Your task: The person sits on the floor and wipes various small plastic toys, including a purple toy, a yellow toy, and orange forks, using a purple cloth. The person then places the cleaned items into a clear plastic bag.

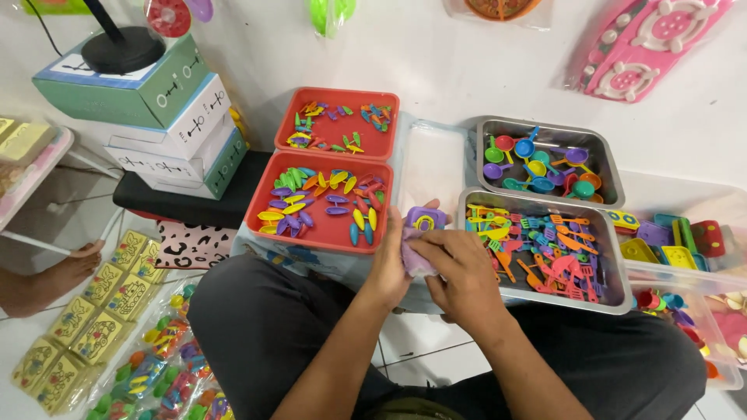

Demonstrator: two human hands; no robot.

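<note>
Purple toy (424, 220): small plastic piece with a yellow part on its face, held above the lap, just in front of the red trays and beside the lower metal tray.
Left hand (391, 260): fingers curled around the left side and underside of the purple toy, holding it.
Right hand (461, 268): fingers bent and pressed on the lower right part of the purple toy, closed on it together with the other hand.
Near red tray (261, 208): holds small leaf-shaped pieces in yellow, green, purple, blue and orange; touches the far red tray.
Far red tray (385, 144): holds fewer, smaller mixed colour pieces, spread loosely.
Clear tray (429, 163): between the red trays and the metal trays.
Upper metal tray (611, 167): full of little toy pans and spoons in many colours.
Lower metal tray (622, 288): full of tiny toy utensils, mostly orange, blue and yellow; just right of the hands.
Clear bin (727, 373): on the right, with bigger toy blocks and small cups.
Boxes (183, 128): stacked at the left, green and white, black round base on top.
Packed toys (93, 327): yellow packs and bags of coloured pieces on the floor, lower left.
Bare foot (62, 272): another person's, at the left edge.
</note>
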